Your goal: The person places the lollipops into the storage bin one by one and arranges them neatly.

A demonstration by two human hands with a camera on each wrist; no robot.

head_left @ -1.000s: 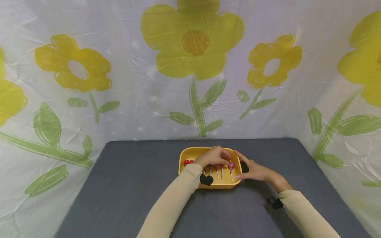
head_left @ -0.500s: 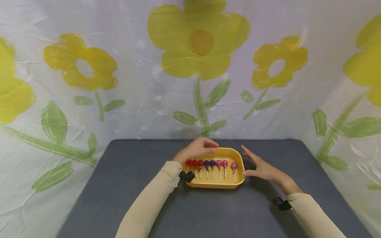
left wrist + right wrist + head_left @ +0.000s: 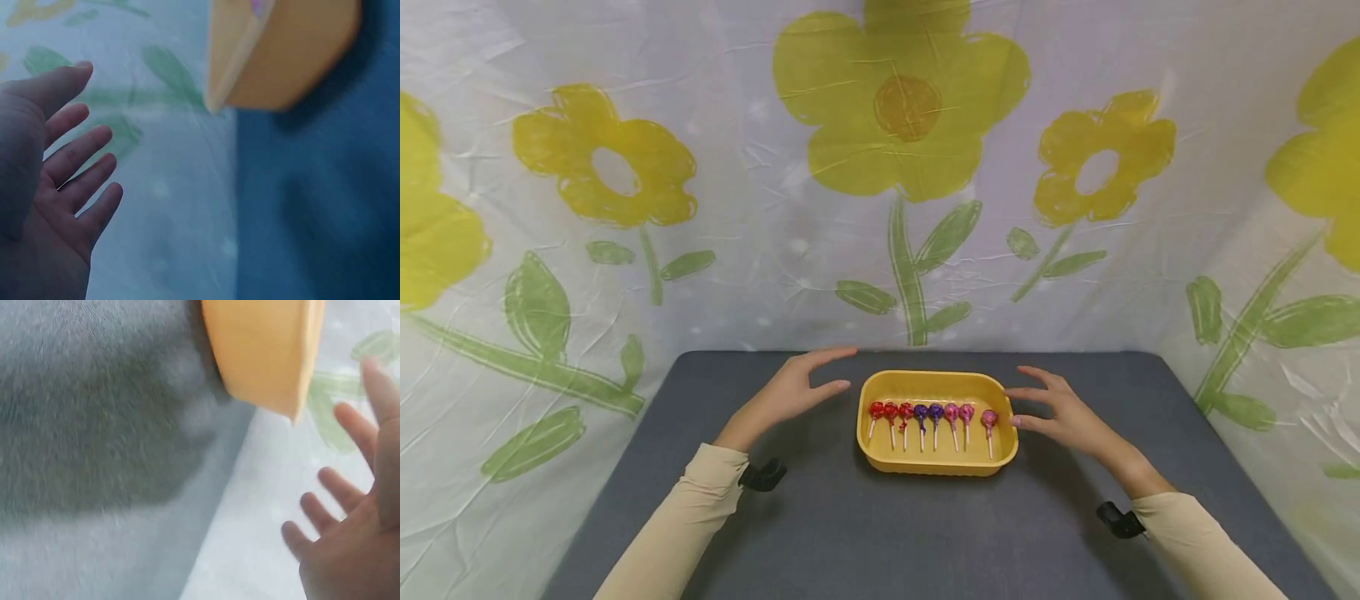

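A yellow tray sits on the dark table with a row of lollipops lying in it, sticks toward me. From left to right come red lollipops, two purple lollipops and pink lollipops; the last pink one lies a little apart. My left hand is to the left of the tray, fingers spread and holding nothing; the left wrist view shows its bare palm. At the tray's right end my right hand hovers with relaxed fingers, fingertips by the rim. Whether they touch it I cannot tell.
The dark grey table reaches back to a hanging cloth printed with yellow flowers. More of this cloth stands along both sides. A small black camera is strapped on each wrist.
My left hand has drawn back from over the lollipops, leftward out of the tray, and its fingers have spread. My right hand has stayed near the tray's right end.
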